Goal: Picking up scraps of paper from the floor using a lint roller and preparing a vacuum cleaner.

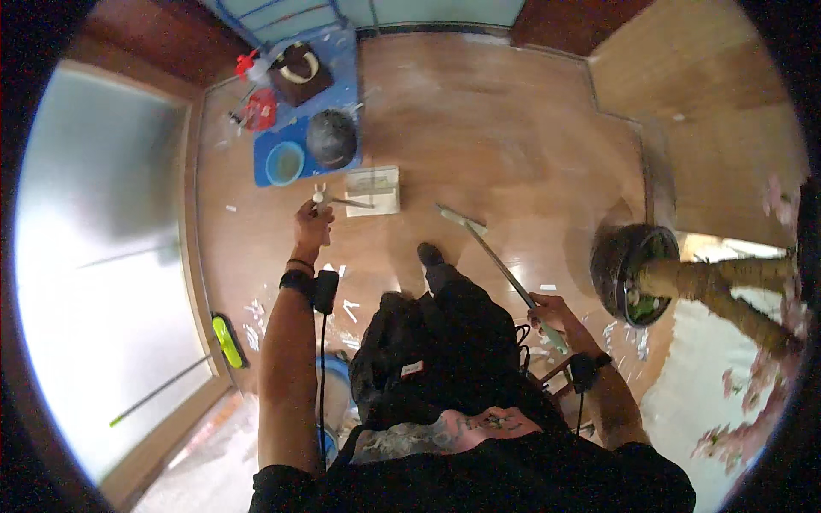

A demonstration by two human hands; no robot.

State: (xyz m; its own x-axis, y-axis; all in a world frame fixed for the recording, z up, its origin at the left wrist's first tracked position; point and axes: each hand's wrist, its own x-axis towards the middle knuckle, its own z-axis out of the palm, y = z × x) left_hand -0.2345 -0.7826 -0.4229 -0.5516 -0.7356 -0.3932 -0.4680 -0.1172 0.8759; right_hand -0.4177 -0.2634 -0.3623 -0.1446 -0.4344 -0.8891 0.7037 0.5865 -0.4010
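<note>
My left hand (311,229) grips the pale handle of a long-handled dustpan. Its thin rod runs to the white pan (385,205), which rests on the wood-look floor (462,128) ahead of me. In my right hand (550,315) is the grip of a small broom with a grey pole (503,269). The pale green broom head (463,220) is down at the floor, to the right of the pan and apart from it. My dark shoe (430,254) stands between and nearer to me than the two tools.
White scraps (350,310) lie scattered around my feet. A blue mat (269,144) bears a light-blue basin (285,163), a dark rounded object (331,138) and a brown box (301,83). A planter (609,276) stands right; a lime-green flat mop (228,340) stands left.
</note>
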